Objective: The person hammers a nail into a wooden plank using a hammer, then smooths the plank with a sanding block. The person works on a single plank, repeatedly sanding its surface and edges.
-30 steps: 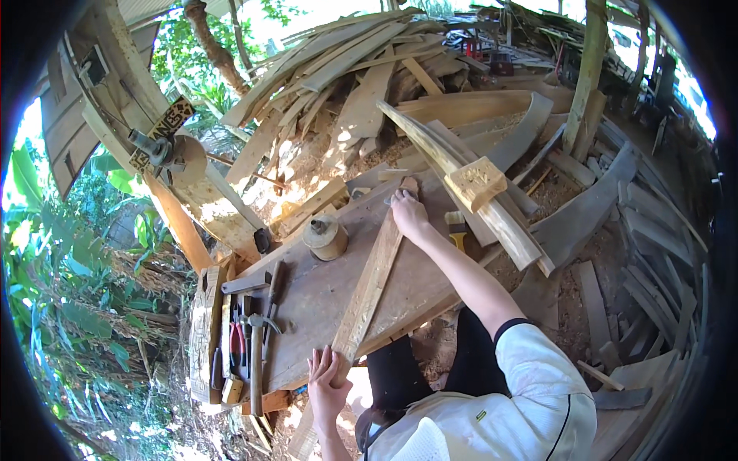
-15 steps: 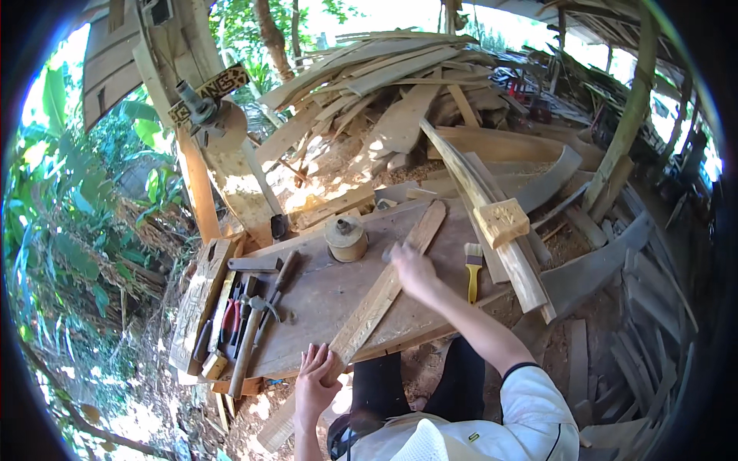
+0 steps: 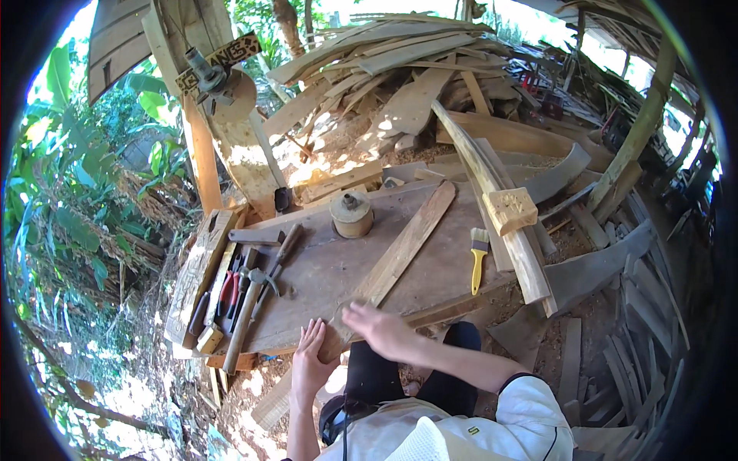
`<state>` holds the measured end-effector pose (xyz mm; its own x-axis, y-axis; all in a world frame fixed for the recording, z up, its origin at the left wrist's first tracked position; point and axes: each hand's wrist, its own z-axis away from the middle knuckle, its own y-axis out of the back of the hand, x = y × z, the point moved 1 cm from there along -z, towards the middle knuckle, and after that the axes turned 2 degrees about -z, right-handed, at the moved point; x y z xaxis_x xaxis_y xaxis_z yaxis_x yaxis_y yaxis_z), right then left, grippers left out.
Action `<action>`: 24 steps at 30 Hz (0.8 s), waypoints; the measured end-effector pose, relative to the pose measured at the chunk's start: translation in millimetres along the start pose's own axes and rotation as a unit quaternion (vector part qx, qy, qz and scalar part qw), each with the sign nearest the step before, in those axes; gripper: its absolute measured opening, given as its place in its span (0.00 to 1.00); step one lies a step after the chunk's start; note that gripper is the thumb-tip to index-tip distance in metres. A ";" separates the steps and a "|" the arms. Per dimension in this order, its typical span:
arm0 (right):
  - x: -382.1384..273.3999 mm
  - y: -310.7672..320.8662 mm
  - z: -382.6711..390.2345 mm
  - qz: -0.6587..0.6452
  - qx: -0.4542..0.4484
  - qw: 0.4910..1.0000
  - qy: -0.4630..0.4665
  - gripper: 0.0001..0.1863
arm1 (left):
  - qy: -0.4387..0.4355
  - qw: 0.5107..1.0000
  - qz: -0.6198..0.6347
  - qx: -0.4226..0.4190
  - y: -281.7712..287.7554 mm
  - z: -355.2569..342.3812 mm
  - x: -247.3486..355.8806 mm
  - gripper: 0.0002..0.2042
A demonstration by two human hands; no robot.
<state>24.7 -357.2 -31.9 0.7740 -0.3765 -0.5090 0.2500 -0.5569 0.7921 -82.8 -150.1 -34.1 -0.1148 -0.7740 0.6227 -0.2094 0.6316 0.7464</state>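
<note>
A long narrow wooden plank (image 3: 406, 244) lies diagonally over the workbench, its near end sticking out past the front edge. My left hand (image 3: 310, 361) grips the plank at that edge, fingers along its side. Bent over the plank just to the right is my right hand (image 3: 380, 332), its fingers pressed together on the wood. Something small and greyish seems to be under its fingertips, but I cannot make out what. To the right lies a yellow-handled paintbrush (image 3: 478, 261); a round lidded pot (image 3: 352, 215) stands behind the plank.
On the bench's (image 3: 307, 265) left lie a claw hammer (image 3: 247, 311), red-handled pliers (image 3: 228, 292) and other hand tools beside a thick wood block (image 3: 201, 280). A long timber with a block (image 3: 511, 210) on it rests at the right. Stacked boards (image 3: 407, 92) rise behind; an angle grinder (image 3: 215, 81) hangs on the post.
My right hand has slid along the plank toward me, from its middle down close to my left hand. My left hand keeps its hold. The view has shifted slightly.
</note>
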 end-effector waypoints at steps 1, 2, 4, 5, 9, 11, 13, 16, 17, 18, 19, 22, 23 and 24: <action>19.6 12.0 0.1 0.041 0.017 0.998 -0.041 0.21 | -0.001 1.000 -0.010 0.006 -0.2 0.7 4.1 0.43; 42.9 25.5 -2.3 0.079 0.035 0.993 -0.077 0.20 | 0.000 1.000 -0.025 0.013 2.4 4.1 6.1 0.45; 69.7 57.6 -13.9 0.003 -0.032 0.966 -0.255 0.21 | 0.047 0.995 -0.087 0.027 17.8 27.4 1.1 0.49; 74.5 56.6 -8.8 0.030 0.008 0.974 -0.224 0.21 | 0.072 0.991 -0.104 0.039 26.8 44.1 -2.4 0.49; 58.6 18.6 -6.5 0.123 0.105 0.974 -0.156 0.23 | 0.182 0.955 -0.191 0.134 42.6 122.1 -21.4 0.48; 23.5 -19.4 -6.0 0.139 0.090 0.981 -0.098 0.25 | 0.193 0.925 -0.257 0.200 41.4 153.5 -31.3 0.40; -32.3 -55.4 -4.4 0.080 0.034 0.996 -0.008 0.28 | 0.218 0.913 -0.273 0.211 40.0 168.3 -44.3 0.37; -89.2 -76.4 9.5 -0.014 0.001 0.994 0.105 0.32 | 0.221 0.916 -0.262 0.211 46.1 163.6 -33.5 0.33; -85.9 -71.9 6.2 -0.026 -0.002 0.993 0.112 0.31 | 0.221 0.919 -0.251 0.206 48.7 160.6 -30.3 0.33; -75.3 -62.2 7.3 -0.083 -0.039 0.993 0.068 0.30 | 0.221 0.924 -0.241 0.200 50.3 157.2 -26.7 0.33; -59.4 -52.2 6.8 -0.083 -0.042 0.995 0.034 0.28 | 0.198 0.925 -0.255 0.201 48.3 150.2 -19.5 0.33; -22.7 2.3 -8.8 -0.022 -0.020 0.994 -0.107 0.18 | 0.208 0.930 -0.226 0.202 40.0 151.6 -29.1 0.33; -3.3 8.5 -1.8 0.033 0.076 0.994 -0.075 0.20 | 0.202 0.932 -0.225 0.200 36.0 145.1 -27.4 0.33; 4.3 1.9 8.7 0.066 0.082 0.991 -0.080 0.20 | 0.196 0.934 -0.223 0.197 32.5 138.7 -25.7 0.33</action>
<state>23.4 -366.3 -35.5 0.6881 -0.5597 -0.4618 0.0449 -0.6023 0.7970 -221.3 -115.9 -58.4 0.4181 -0.8313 0.3663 -0.5018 0.1247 0.8559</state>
